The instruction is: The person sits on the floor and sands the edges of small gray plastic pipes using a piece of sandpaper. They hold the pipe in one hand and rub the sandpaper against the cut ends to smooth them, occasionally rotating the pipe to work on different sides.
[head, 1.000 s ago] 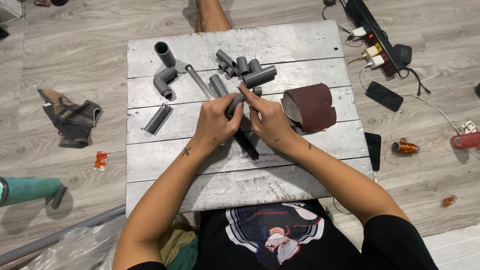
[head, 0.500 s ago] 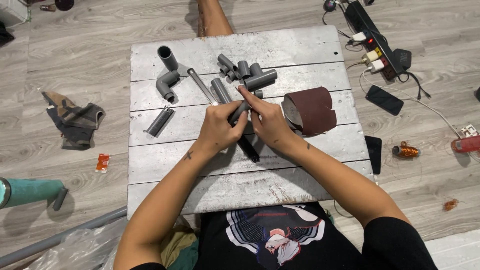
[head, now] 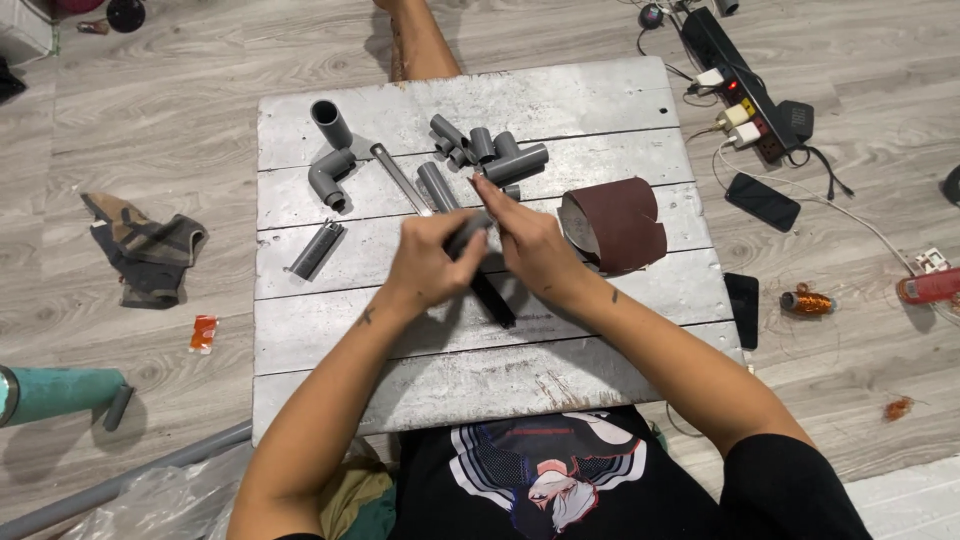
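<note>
Over the middle of a low grey wooden table (head: 480,370), my left hand (head: 428,262) grips a short grey pipe piece (head: 468,231). My right hand (head: 527,240) is pressed against the same piece from the right, fingers curled on it, index finger pointing up-left. A black bar (head: 494,299) lies on the table just below both hands. A pile of grey pipe fittings (head: 484,152) sits behind the hands. A grey elbow fitting (head: 329,176) and a short grey tube (head: 329,122) lie at the back left.
A roll of brown sandpaper (head: 615,224) lies right of my hands. A thin metal rod (head: 398,178) and a small metal tube (head: 316,250) lie on the left. On the floor are a power strip (head: 745,85), two phones (head: 762,201), a rag (head: 143,248) and a teal cylinder (head: 55,392).
Both hands stay together on the pipe piece at the table's middle; my right index finger has lifted and points toward the fitting pile.
</note>
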